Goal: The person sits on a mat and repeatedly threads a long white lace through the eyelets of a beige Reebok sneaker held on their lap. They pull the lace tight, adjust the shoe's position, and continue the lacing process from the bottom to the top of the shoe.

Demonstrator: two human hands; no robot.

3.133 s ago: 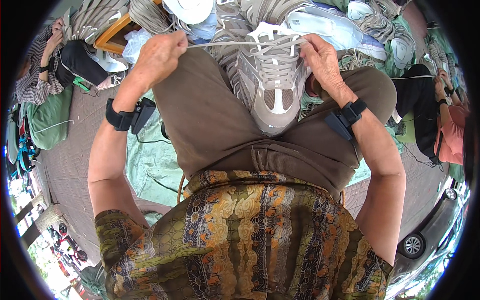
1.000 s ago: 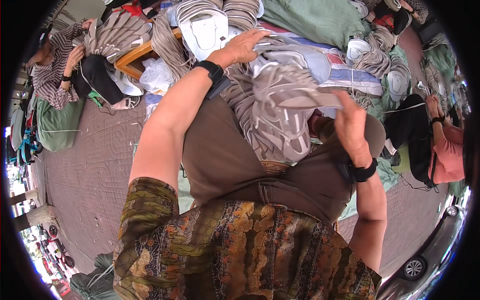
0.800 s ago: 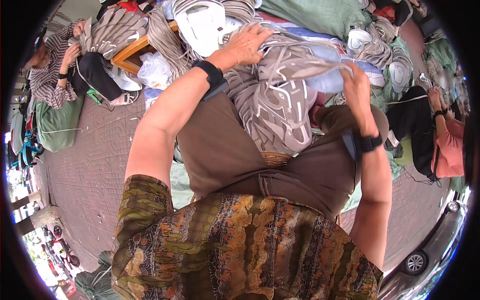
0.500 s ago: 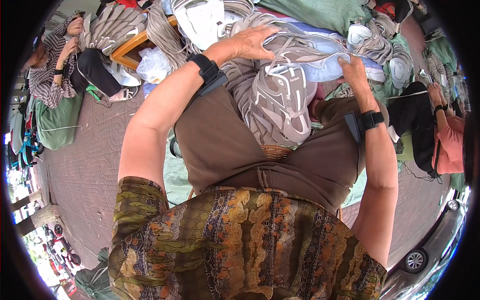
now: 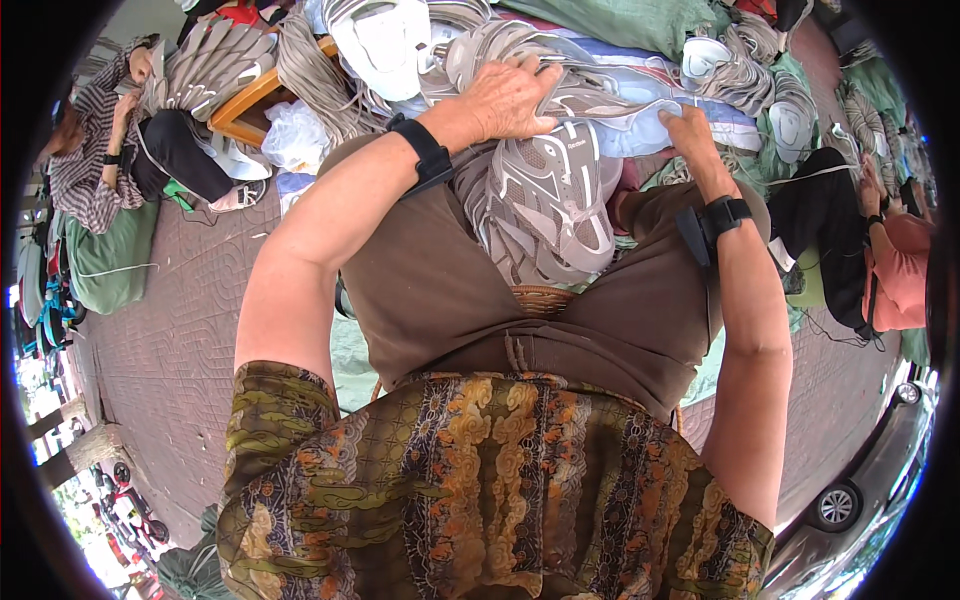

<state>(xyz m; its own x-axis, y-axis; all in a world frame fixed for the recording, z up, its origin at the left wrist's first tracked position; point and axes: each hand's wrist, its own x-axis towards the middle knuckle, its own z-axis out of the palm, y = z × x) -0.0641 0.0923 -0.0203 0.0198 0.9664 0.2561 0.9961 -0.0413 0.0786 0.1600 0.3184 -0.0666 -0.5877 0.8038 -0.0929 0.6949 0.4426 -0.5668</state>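
A grey mesh shoe upper with a pale lining stretches between my hands, above my knees. My left hand lies palm down at its left end, fingers curled over the grey material and thumb below. At the other end my right hand pinches the pale edge between thumb and fingers. Just below, between my knees, a bundle of nested grey shoe uppers with white trim hangs over a wicker basket. The left palm hides part of the upper.
White shoe-shaped pieces and more stacked uppers lie beyond my hands, near a green sack. At left, a person sits by a wooden frame; another person sits at right. A car stands at lower right.
My left hand has shifted slightly right and down, its fingers now curled further over the upper. My right hand has moved slightly left, keeping its pinch. The view has tilted a little.
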